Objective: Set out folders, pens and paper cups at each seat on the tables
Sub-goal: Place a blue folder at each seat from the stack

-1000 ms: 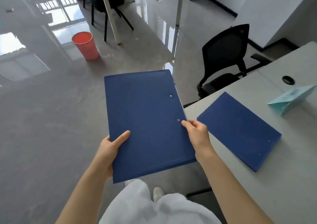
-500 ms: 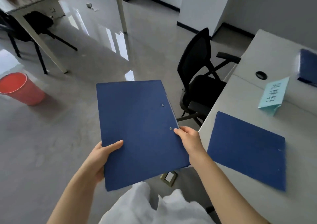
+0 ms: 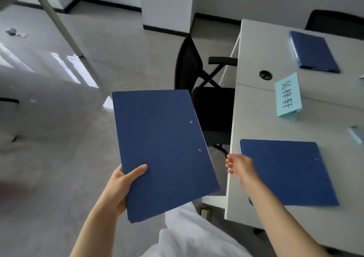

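Released from my right hand [image 3: 239,167], now open at lower centre, the folder [image 3: 161,150] hangs in my left hand's [image 3: 120,185] corner pinch; light, stiff, slick.

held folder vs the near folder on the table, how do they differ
The held folder is in the air over the floor, gripped by the left hand; the near folder lies flat on the table, untouched. The held one shows two rivets near its right edge; the near one shows only a faint dot. Both are plain dark blue and closed.
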Available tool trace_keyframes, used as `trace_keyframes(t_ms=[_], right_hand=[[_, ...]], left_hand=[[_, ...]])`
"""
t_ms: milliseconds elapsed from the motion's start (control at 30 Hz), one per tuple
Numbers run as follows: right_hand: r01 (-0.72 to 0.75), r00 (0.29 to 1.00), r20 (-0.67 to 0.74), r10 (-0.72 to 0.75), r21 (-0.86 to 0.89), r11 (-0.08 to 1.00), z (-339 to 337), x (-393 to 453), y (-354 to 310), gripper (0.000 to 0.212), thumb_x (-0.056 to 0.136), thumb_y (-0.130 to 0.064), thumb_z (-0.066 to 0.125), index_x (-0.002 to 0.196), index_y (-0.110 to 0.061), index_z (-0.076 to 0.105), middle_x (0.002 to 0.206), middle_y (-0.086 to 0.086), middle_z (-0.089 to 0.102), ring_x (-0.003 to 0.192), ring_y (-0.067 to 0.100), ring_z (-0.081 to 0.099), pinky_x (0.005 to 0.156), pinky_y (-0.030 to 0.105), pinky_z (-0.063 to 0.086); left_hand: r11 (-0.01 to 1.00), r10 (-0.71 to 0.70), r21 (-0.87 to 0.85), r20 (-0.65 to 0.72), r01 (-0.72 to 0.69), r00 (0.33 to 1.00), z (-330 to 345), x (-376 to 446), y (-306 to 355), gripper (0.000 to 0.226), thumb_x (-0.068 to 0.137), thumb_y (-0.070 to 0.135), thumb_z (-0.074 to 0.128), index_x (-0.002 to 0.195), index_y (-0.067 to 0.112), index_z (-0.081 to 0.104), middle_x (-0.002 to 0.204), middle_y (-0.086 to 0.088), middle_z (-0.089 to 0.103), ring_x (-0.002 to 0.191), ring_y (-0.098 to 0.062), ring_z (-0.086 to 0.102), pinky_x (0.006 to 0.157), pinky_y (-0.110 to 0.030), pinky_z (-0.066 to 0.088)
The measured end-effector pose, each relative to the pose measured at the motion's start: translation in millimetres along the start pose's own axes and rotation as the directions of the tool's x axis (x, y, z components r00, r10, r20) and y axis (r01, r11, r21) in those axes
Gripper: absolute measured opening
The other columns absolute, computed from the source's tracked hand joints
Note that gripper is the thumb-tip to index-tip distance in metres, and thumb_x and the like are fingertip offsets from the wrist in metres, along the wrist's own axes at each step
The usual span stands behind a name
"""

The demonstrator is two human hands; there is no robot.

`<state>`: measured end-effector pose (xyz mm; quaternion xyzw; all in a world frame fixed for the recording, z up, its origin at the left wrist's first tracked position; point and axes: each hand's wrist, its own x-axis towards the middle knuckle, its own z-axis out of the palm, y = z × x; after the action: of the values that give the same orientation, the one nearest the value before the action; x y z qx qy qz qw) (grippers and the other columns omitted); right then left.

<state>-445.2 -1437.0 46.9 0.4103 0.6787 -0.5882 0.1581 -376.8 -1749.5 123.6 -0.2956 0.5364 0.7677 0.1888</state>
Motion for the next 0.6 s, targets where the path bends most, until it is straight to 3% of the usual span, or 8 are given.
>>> trace_keyframes(t_ms=[100, 167, 233, 267, 300, 333, 367, 600], right_hand=[[0.017, 0.990, -0.127, -0.064, -0.340, 0.940, -3.2, 32.6, -5.4, 0.026, 0.087, -0.004, 0.042, 0.061, -0.008, 0.046, 0.064, 0.006, 0.038, 0.060, 0.018, 0.034, 0.056, 0.029, 0.028], [0.010, 0.983, -0.163, -0.086, -0.419, 0.908, -6.6, 47.3, -4.8, 0.030, 0.084, -0.002, 0.038, 0.058, -0.013, 0.030, 0.062, 0.004, 0.030, 0.058, 0.017, 0.026, 0.056, 0.030, 0.021], [-0.011, 0.974, -0.207, -0.097, -0.466, 0.885, -10.7, 57.5, -5.3, 0.026, 0.085, -0.002, 0.038, 0.062, -0.012, 0.040, 0.066, 0.008, 0.039, 0.059, 0.020, 0.035, 0.060, 0.032, 0.026], [-0.027, 0.970, -0.221, -0.100, -0.505, 0.863, -11.8, 58.9, -3.0, 0.020, 0.087, -0.005, 0.040, 0.076, -0.009, 0.056, 0.080, 0.014, 0.052, 0.069, 0.026, 0.049, 0.065, 0.033, 0.033], [-0.037, 0.970, -0.222, -0.098, -0.536, 0.843, -13.1, 62.6, 2.3, 0.025, 0.090, -0.008, 0.043, 0.106, -0.004, 0.061, 0.108, 0.019, 0.058, 0.095, 0.033, 0.058, 0.076, 0.035, 0.041], [-0.062, 0.974, -0.215, -0.074, -0.564, 0.824, -13.0, 66.4, 8.4, 0.042, 0.092, -0.011, 0.044, 0.132, -0.001, 0.047, 0.135, 0.019, 0.048, 0.120, 0.036, 0.050, 0.092, 0.039, 0.042], [-0.074, 0.980, -0.191, -0.048, -0.584, 0.808, -10.5, 67.1, 13.6, 0.053, 0.092, -0.011, 0.043, 0.143, -0.002, 0.032, 0.149, 0.018, 0.034, 0.133, 0.036, 0.038, 0.104, 0.043, 0.038], [-0.025, 0.999, -0.041, -0.005, -0.697, 0.716, 19.3, 36.8, 35.5, 0.074, 0.089, 0.000, 0.039, 0.152, -0.017, 0.006, 0.161, 0.008, -0.002, 0.146, 0.037, 0.007, 0.114, 0.048, 0.025]], left_hand=[[1.000, 0.020, 0.024, -0.009, -0.020, 1.000, 4.1, 22.8, 20.7, 0.100, 0.029, 0.045, 0.097, 0.118, 0.013, 0.064, 0.110, -0.009, 0.073, 0.095, -0.033, 0.071, 0.066, -0.038, 0.060], [0.999, 0.030, 0.043, -0.017, -0.029, 0.999, 5.9, 33.7, 31.7, 0.092, 0.036, 0.042, 0.095, 0.118, 0.013, 0.064, 0.110, -0.009, 0.073, 0.094, -0.032, 0.072, 0.065, -0.037, 0.060], [0.999, 0.019, 0.038, -0.018, -0.018, 1.000, 4.1, 46.8, 41.1, 0.068, 0.058, 0.031, 0.088, 0.118, 0.013, 0.064, 0.110, -0.009, 0.073, 0.094, -0.032, 0.072, 0.064, -0.037, 0.060], [0.999, 0.011, 0.040, -0.019, -0.011, 1.000, 2.8, 52.2, 44.4, 0.053, 0.070, 0.024, 0.083, 0.118, 0.012, 0.063, 0.110, -0.010, 0.073, 0.093, -0.032, 0.072, 0.064, -0.037, 0.060], [0.999, 0.003, 0.048, -0.023, -0.002, 1.000, 1.2, 57.6, 47.1, 0.043, 0.078, 0.017, 0.078, 0.118, 0.012, 0.063, 0.110, -0.009, 0.073, 0.093, -0.032, 0.072, 0.065, -0.038, 0.060], [0.998, -0.009, 0.058, -0.025, 0.010, 1.000, 0.2, 63.2, 50.7, 0.037, 0.083, 0.014, 0.071, 0.118, 0.012, 0.063, 0.109, -0.009, 0.074, 0.093, -0.032, 0.072, 0.066, -0.038, 0.059], [0.998, -0.017, 0.065, -0.022, 0.019, 1.000, -0.9, 68.4, 54.7, 0.034, 0.085, 0.014, 0.068, 0.118, 0.012, 0.063, 0.109, -0.009, 0.074, 0.093, -0.032, 0.072, 0.067, -0.038, 0.059], [0.994, -0.039, 0.101, 0.031, 0.035, 0.999, -12.7, 84.3, 71.9, 0.051, 0.069, 0.018, 0.079, 0.117, 0.012, 0.063, 0.109, -0.010, 0.073, 0.093, -0.033, 0.072, 0.068, -0.040, 0.060]])
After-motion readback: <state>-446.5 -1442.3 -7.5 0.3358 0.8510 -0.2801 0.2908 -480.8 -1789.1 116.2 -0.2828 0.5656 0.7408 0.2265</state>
